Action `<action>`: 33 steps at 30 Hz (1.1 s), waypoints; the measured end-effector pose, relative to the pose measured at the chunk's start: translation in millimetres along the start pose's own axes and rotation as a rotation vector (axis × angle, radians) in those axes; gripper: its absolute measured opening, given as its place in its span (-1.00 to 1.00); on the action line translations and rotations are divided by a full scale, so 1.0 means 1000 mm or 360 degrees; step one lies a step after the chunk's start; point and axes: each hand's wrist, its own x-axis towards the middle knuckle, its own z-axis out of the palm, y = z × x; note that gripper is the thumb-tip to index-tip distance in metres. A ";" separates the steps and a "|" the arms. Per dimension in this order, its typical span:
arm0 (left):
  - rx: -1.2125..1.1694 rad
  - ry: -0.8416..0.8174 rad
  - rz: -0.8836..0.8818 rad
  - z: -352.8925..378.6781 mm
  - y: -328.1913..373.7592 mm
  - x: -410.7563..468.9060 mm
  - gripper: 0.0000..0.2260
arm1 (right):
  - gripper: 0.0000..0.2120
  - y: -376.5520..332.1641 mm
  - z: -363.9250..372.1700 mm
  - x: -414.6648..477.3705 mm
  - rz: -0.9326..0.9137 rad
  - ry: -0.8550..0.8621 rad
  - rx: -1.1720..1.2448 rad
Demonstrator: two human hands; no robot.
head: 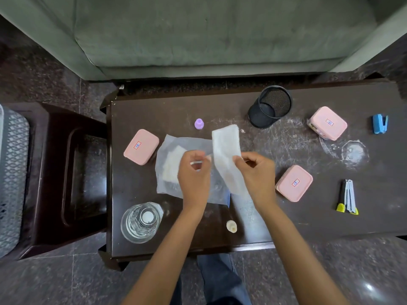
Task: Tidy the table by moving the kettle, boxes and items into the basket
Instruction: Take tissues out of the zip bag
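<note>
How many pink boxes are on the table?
3. The left pink box lies beside the white sheet; the far pink box sits right of the black mesh cup; the near pink box lies right of the right hand. None appears hidden.

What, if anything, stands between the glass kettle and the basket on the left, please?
Nothing visible does. The glass kettle sits at the near-left corner of the table, and only the dark stool lies between it and the basket.
</note>
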 end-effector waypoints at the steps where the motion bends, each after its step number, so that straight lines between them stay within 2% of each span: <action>1: -0.0076 -0.0145 -0.0054 0.003 0.001 -0.004 -0.95 | -0.92 0.000 0.002 -0.003 -0.0107 0.0035 -0.0077; 3: -0.0258 -0.0441 -0.0218 0.008 0.005 -0.012 -0.89 | -0.92 -0.001 0.005 -0.010 -0.0279 0.0036 -0.0172; 4: -0.0324 -0.0492 -0.0269 0.009 0.005 -0.014 -0.85 | -0.92 0.000 0.005 -0.012 -0.0316 0.0024 -0.0191; 6: -0.0387 -0.0497 -0.0300 0.008 0.004 -0.014 -0.84 | -0.91 0.002 0.004 -0.014 -0.0267 -0.0029 -0.0151; 8: -0.0390 -0.0499 -0.0312 0.004 0.003 -0.013 -0.91 | -0.89 0.005 0.002 -0.013 -0.0186 -0.0088 -0.0099; 14: -0.0182 -0.0478 -0.0156 0.002 0.004 -0.006 -0.92 | -0.96 0.002 -0.003 -0.008 -0.0188 -0.0203 -0.0113; 18: -0.0169 -0.0495 -0.0170 -0.001 0.006 0.000 -0.87 | -0.86 -0.005 -0.004 -0.007 0.0094 -0.0192 0.0173; 21: -0.0295 -0.0441 -0.0343 -0.004 0.008 0.001 -0.84 | -0.84 -0.009 -0.005 -0.006 0.0430 -0.0179 0.0521; 23: -0.0446 -0.0361 -0.0498 -0.005 0.008 0.002 -0.85 | -0.83 -0.009 -0.005 -0.005 0.0546 -0.0129 0.0703; 26: -0.0601 -0.0334 -0.0626 -0.006 0.007 0.003 -0.91 | -0.86 -0.010 -0.004 -0.005 0.0502 -0.0114 0.0682; 30: -0.0551 -0.0429 -0.0537 -0.005 0.005 -0.001 -0.80 | -0.89 -0.012 -0.002 -0.009 0.0326 -0.0262 0.0452; 33: -0.0580 -0.0495 -0.0483 -0.006 0.002 -0.004 -0.84 | -0.90 -0.012 0.001 -0.008 0.0327 -0.0273 0.0517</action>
